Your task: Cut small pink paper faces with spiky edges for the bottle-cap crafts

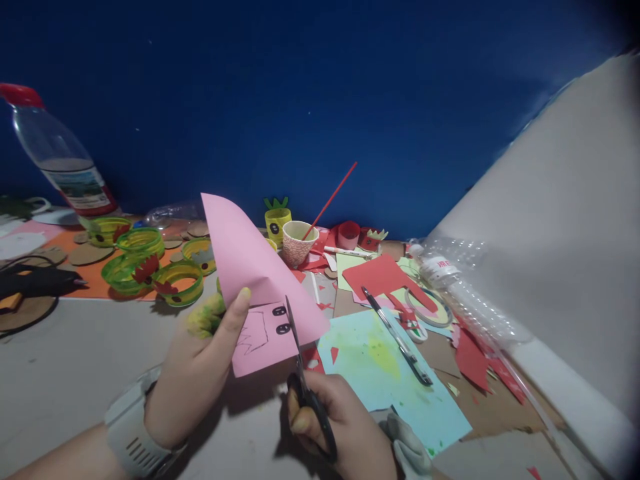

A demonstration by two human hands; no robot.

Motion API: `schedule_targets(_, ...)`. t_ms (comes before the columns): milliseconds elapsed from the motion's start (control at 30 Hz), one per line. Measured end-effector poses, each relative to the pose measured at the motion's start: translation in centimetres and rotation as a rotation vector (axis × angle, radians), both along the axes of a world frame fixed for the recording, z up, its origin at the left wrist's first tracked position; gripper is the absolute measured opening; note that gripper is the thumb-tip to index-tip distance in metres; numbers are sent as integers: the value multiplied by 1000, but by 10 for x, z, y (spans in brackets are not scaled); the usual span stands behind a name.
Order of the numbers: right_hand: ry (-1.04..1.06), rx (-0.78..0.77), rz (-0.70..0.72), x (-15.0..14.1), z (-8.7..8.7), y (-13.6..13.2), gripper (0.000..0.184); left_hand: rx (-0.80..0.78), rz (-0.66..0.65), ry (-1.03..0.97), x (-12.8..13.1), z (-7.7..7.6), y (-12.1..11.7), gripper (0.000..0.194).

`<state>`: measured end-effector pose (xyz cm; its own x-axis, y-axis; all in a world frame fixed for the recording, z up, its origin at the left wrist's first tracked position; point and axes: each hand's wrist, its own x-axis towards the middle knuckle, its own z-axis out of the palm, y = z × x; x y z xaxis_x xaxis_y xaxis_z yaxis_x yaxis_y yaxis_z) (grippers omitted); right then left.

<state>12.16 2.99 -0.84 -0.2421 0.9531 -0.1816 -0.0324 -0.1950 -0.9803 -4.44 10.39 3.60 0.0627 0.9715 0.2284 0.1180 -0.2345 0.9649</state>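
My left hand [193, 377] pinches a folded pink sheet of paper [255, 280] and holds it up above the floor; a pencil outline and two black oval eyes are drawn near its lower edge. My right hand [345, 427] grips black scissors [303, 373], fingers through the handles. The blades point up into the lower edge of the pink sheet, next to the drawn eyes. A white watch band sits on my left wrist.
Green plastic rings [145, 263] lie on an orange sheet at left, near a clear bottle with a red cap [60, 160]. A paper cup with a red stick [299, 243], a light blue sheet [395, 373], a craft knife [397, 337] and red scraps lie ahead and right. A crushed bottle [465, 290] lies against the white wall.
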Motion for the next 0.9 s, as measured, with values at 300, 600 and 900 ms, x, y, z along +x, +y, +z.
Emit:
schedule_targets(300, 10, -13, -22, 1, -3, -1, 64, -38, -17, -9, 0, 2, -1, 31)
schedule_targets(600, 2, -18, -37, 0, 0, 0, 63, -116, -23, -121, 1, -4, -2, 31)
schedule_targets(900, -29, -18, -35, 0, -1, -1, 64, -98, -22, -89, 3, -2, -2, 29)
